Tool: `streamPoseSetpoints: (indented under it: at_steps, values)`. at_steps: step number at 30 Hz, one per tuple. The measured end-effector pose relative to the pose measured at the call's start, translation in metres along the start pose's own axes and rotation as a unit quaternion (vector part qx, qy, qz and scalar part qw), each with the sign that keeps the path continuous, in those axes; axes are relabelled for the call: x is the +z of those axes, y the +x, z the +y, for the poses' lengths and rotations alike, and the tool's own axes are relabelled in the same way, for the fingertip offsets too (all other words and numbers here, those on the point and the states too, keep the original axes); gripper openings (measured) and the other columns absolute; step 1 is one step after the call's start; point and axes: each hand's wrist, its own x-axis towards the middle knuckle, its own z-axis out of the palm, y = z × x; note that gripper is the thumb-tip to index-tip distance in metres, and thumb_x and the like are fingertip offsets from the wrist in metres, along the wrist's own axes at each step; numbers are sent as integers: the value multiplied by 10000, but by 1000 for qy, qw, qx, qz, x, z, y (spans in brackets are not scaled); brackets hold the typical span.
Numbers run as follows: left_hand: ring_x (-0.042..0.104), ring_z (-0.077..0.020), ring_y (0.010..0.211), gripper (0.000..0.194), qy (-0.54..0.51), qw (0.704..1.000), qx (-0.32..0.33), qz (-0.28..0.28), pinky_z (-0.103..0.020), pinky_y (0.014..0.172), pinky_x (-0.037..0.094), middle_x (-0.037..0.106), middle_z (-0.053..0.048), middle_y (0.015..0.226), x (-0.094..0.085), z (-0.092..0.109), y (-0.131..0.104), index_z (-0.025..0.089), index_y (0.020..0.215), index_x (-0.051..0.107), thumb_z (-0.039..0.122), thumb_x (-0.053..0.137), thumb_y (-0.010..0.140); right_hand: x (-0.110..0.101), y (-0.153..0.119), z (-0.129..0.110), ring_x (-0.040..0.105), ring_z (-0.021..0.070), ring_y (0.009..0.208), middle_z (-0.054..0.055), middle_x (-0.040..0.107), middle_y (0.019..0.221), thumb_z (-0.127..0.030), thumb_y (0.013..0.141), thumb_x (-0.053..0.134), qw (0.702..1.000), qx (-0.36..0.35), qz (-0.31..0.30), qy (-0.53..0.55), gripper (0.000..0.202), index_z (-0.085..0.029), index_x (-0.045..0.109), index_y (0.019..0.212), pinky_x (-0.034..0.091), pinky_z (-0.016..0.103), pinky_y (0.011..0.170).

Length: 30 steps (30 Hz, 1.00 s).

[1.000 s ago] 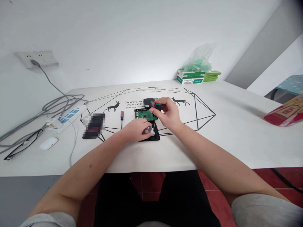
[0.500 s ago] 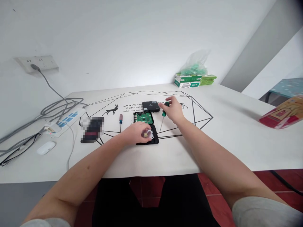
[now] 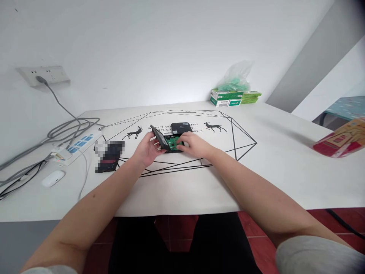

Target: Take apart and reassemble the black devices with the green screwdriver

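Observation:
My left hand [image 3: 146, 151] grips a black cover [image 3: 160, 137] by its edge and holds it tilted, partly over an opened black case. Inside that case lies a green circuit board [image 3: 172, 143]. My right hand [image 3: 194, 144] has its fingers curled at the right side of the case, fingertips over the board. Just behind sits a closed black box [image 3: 181, 128] with small labels on top. A thin metal screwdriver shaft [image 3: 201, 161] shows below my right wrist; its handle is hidden under the hand.
At the left are a partly blurred dark object [image 3: 111, 156], a white earbud case [image 3: 53, 178], a power strip [image 3: 81, 146] and coiled grey cables [image 3: 75, 127]. Green and white boxes [image 3: 228, 97] with a plastic bag on top stand by the wall. A red and yellow package [image 3: 339, 140] lies far right.
My left hand has lifted the black cover from the table in front and tilted it beside the board. My right hand has left the green screwdriver handle and moved down-left to the case.

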Motion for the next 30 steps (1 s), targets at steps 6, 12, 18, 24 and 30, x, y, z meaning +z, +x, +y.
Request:
streamPoseSetpoints:
  at_steps: [6,12,18,24,30]
  values:
    - [732,-260,1016,527,-52,998,46,0,-512,1015,630,676,-21,980,-7,6,3,284,1182,635,316,824,691,2,-3,-14,672,207,849,68,738,917,-175,886,739,995,-31,-80,51,98,-198,767,795,517,347,822]
    - [722,-185,1000,513,-22,992,121,-25,-434,1096,558,678,41,947,-6,3,6,300,1121,572,244,809,670,-19,-6,-16,556,157,687,2,653,743,-661,947,695,975,45,-108,190,507,-208,703,719,459,322,665]
    - [679,-157,962,600,62,983,144,-96,-366,1036,510,650,71,950,-2,-6,3,294,1146,542,164,841,642,-13,-2,-2,691,337,1261,139,767,1351,-981,805,663,950,85,73,291,891,-226,740,1274,558,525,1091]
    - [690,-220,1081,645,159,967,116,-163,-374,967,508,677,19,1075,-8,-18,6,294,1218,513,183,867,690,-1,-4,2,671,383,1420,141,705,1521,-712,716,949,948,21,-35,316,946,-244,656,1484,472,629,1277]
    - [401,-430,1621,1066,486,841,147,-186,-600,1276,381,465,-121,1713,-28,10,3,373,1628,437,314,951,696,-3,-7,2,645,404,1429,152,700,1508,-524,717,964,986,14,0,165,819,-243,699,1439,493,658,1261]
